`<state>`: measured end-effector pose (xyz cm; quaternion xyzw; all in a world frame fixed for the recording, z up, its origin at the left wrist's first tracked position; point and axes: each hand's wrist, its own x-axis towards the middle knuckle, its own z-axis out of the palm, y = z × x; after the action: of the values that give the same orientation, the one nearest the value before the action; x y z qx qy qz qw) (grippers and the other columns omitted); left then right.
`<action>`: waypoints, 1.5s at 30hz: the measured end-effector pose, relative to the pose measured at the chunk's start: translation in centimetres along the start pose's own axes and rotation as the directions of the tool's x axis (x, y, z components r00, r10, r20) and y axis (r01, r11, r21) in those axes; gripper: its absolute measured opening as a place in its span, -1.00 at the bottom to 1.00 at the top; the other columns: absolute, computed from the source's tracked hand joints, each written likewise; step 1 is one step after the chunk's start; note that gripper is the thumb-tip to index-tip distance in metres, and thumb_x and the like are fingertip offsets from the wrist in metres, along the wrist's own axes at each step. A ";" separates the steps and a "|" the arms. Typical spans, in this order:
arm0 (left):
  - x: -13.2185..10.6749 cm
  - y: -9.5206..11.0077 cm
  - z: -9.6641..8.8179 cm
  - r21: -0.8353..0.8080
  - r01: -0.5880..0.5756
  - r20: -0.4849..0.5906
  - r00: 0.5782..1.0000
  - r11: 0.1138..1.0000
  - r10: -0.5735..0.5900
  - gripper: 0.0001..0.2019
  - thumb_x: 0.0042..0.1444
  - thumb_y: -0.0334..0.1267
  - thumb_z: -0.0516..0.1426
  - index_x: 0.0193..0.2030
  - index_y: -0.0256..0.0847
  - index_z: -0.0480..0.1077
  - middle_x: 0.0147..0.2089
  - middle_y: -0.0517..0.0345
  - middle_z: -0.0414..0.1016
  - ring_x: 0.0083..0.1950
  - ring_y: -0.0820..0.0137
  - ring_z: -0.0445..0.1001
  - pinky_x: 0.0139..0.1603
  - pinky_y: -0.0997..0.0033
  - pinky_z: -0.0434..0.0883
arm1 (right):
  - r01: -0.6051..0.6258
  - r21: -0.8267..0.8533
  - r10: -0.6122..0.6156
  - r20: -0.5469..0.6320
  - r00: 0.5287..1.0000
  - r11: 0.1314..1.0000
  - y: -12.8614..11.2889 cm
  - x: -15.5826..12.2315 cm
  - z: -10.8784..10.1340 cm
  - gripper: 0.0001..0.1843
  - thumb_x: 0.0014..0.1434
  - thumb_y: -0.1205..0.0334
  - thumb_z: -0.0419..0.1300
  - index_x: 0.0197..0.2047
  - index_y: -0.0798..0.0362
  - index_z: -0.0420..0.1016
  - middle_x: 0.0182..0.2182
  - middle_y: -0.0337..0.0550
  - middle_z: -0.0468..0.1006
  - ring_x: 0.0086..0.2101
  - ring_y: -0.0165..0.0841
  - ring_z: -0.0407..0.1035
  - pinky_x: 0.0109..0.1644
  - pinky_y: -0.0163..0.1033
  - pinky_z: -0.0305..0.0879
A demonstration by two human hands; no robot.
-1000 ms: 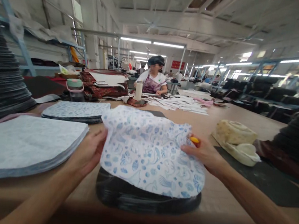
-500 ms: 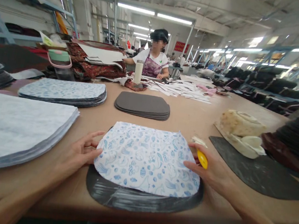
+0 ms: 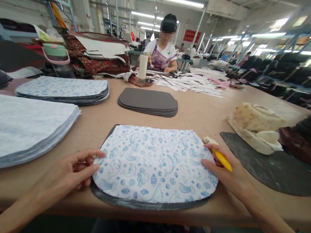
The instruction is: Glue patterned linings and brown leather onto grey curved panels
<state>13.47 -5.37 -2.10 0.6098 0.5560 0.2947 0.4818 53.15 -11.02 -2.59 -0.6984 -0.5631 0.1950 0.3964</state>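
A white fabric piece printed with blue sea creatures [image 3: 155, 163] lies flat on a dark shaped panel [image 3: 144, 204] at the table's near edge. My left hand [image 3: 76, 169] pinches the fabric's left edge with thumb and fingers. My right hand [image 3: 229, 173] rests on the fabric's right edge, fingers pressing it down, and holds a yellow-handled brush [image 3: 221, 159] with a pale tip.
A thick stack of pale fabric pieces [image 3: 17, 130] lies at the left, a stack of printed pieces [image 3: 65, 89] behind it, and a small stack of dark panels [image 3: 148, 101] in the middle. A glue-crusted container [image 3: 256, 125] sits on a dark sheet [image 3: 273, 172] at the right. A person [image 3: 163, 51] works at the far end.
The printed fabric, held up in the air a second ago, has been lowered and spread flat onto the dark panel. Both hands came down with it to its edges.
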 end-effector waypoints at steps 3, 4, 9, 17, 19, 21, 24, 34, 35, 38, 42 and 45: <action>-0.3 0.2 0.0 0.046 0.014 -0.011 1.000 0.999 -0.013 -0.69 -0.03 -0.19 0.20 -0.09 -0.10 0.39 -0.50 0.29 0.29 -0.67 0.57 0.27 -0.74 0.65 0.16 | 0.003 0.011 -0.003 0.037 0.999 1.000 0.1 -0.2 -0.1 -0.57 -0.03 0.04 0.19 -0.08 0.01 0.34 -0.24 -0.13 0.41 -0.31 -0.23 0.36 -0.35 -0.20 0.29; -0.4 0.3 0.0 0.059 0.015 -0.012 1.000 0.998 -0.014 -0.69 -0.03 -0.18 0.20 -0.10 -0.10 0.40 -0.51 0.29 0.30 -0.68 0.58 0.26 -0.74 0.65 0.15 | 0.008 0.003 -0.008 0.037 0.999 1.000 0.1 -0.3 -0.1 -0.57 -0.03 0.04 0.19 -0.08 0.01 0.34 -0.23 -0.12 0.41 -0.29 -0.22 0.36 -0.34 -0.19 0.29; -0.4 0.4 -0.4 0.086 0.012 0.042 0.999 0.996 -0.015 -0.68 -0.06 -0.14 0.22 -0.12 -0.11 0.41 -0.52 0.31 0.29 -0.68 0.59 0.25 -0.72 0.63 0.12 | 0.003 -0.048 -0.001 0.054 0.999 0.999 -0.1 -0.4 -0.2 -0.57 -0.05 0.01 0.19 -0.11 0.01 0.37 -0.21 -0.10 0.44 -0.23 -0.15 0.37 -0.28 -0.14 0.30; -0.3 0.8 -0.7 0.052 0.009 0.055 0.998 0.999 -0.012 -0.60 -0.03 -0.07 0.18 -0.06 -0.17 0.36 -0.63 0.32 0.28 -0.68 0.53 0.20 -0.67 0.58 0.11 | 0.044 -0.110 -0.037 0.068 0.997 0.993 -1.2 -0.4 -0.6 -0.61 -0.04 -0.05 0.19 -0.16 -0.05 0.43 -0.22 -0.11 0.51 -0.18 -0.12 0.38 -0.17 -0.11 0.32; -0.7 0.9 -0.3 0.044 -0.011 0.065 0.998 0.999 0.008 -0.54 -0.04 -0.07 0.19 0.02 -0.17 0.31 -0.62 0.33 0.29 -0.64 0.51 0.22 -0.60 0.55 0.18 | 0.039 -0.108 -0.030 0.081 0.996 0.993 -1.4 -0.7 -0.6 -0.56 -0.04 -0.08 0.19 -0.12 -0.04 0.43 -0.20 -0.10 0.51 -0.18 -0.11 0.38 -0.16 -0.11 0.32; -1.1 1.2 0.3 0.041 -0.010 0.058 0.998 0.999 0.008 -0.47 -0.07 -0.08 0.21 0.07 -0.15 0.26 -0.57 0.34 0.30 -0.60 0.50 0.23 -0.57 0.55 0.19 | 0.043 -0.108 -0.033 0.092 0.995 0.993 -1.5 -1.0 -0.6 -0.50 -0.09 -0.10 0.23 -0.09 -0.05 0.43 -0.16 -0.09 0.51 -0.15 -0.09 0.38 -0.15 -0.10 0.33; -1.6 1.6 0.9 0.049 -0.018 0.053 0.998 0.999 0.015 -0.44 -0.10 -0.11 0.21 0.09 -0.13 0.25 -0.57 0.37 0.22 -0.59 0.51 0.18 -0.59 0.55 0.12 | 0.041 -0.101 -0.030 0.114 0.993 0.994 -1.7 -1.5 -0.7 -0.46 -0.15 -0.08 0.27 -0.07 -0.08 0.42 -0.11 -0.11 0.50 -0.14 -0.07 0.37 -0.16 -0.10 0.34; -1.6 1.4 0.6 -0.014 -0.017 0.058 0.998 1.000 0.018 -0.51 -0.09 -0.15 0.18 0.03 -0.14 0.29 -0.59 0.40 0.11 -0.60 0.55 0.10 -0.59 0.56 0.06 | 0.030 -0.077 -0.019 0.142 0.990 0.997 -2.0 -1.7 -0.8 -0.49 -0.16 -0.03 0.26 -0.09 -0.08 0.43 -0.10 -0.08 0.51 -0.10 -0.03 0.37 -0.12 -0.06 0.33; -1.5 1.3 0.5 -0.001 -0.018 0.075 0.997 1.000 0.018 -0.51 -0.09 -0.16 0.19 0.04 -0.14 0.29 -0.58 0.40 0.12 -0.60 0.55 0.12 -0.58 0.56 0.07 | 0.034 -0.082 -0.022 0.139 0.990 0.996 -1.9 -1.7 -0.8 -0.49 -0.15 -0.03 0.26 -0.09 -0.08 0.43 -0.10 -0.08 0.51 -0.10 -0.03 0.37 -0.11 -0.06 0.32; -1.2 1.1 0.3 0.063 -0.034 0.129 0.991 0.997 0.026 -0.51 -0.09 -0.16 0.20 0.03 -0.15 0.30 -0.57 0.38 0.16 -0.58 0.53 0.15 -0.57 0.55 0.10 | 0.042 -0.093 -0.029 0.130 0.991 0.995 -1.8 -1.8 -0.7 -0.49 -0.15 -0.03 0.25 -0.08 -0.07 0.43 -0.10 -0.08 0.51 -0.10 -0.03 0.37 -0.10 -0.06 0.32; -1.1 1.2 0.0 0.152 -0.046 0.163 0.986 0.987 0.021 -0.49 -0.11 -0.13 0.18 0.03 -0.20 0.32 -0.59 0.37 0.15 -0.59 0.51 0.15 -0.57 0.55 0.11 | 0.058 -0.109 -0.041 0.155 0.987 0.992 -1.8 -1.9 -0.7 -0.48 -0.12 -0.04 0.23 -0.06 -0.05 0.41 -0.08 -0.07 0.50 -0.08 -0.03 0.36 -0.07 -0.06 0.31; -1.2 1.2 -0.1 0.215 -0.063 0.177 0.984 0.975 0.025 -0.51 -0.10 -0.13 0.16 0.02 -0.20 0.34 -0.57 0.36 0.15 -0.58 0.51 0.15 -0.57 0.55 0.11 | 0.070 -0.146 -0.041 0.194 0.980 0.987 -2.0 -2.0 -0.9 -0.47 -0.08 -0.03 0.20 -0.02 -0.03 0.38 -0.07 -0.08 0.49 -0.09 -0.05 0.37 -0.06 -0.04 0.31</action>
<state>13.63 -6.39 -0.78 0.6949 0.5275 0.1881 0.4511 51.95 -13.05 -0.88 -0.6887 -0.6311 0.2062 0.2915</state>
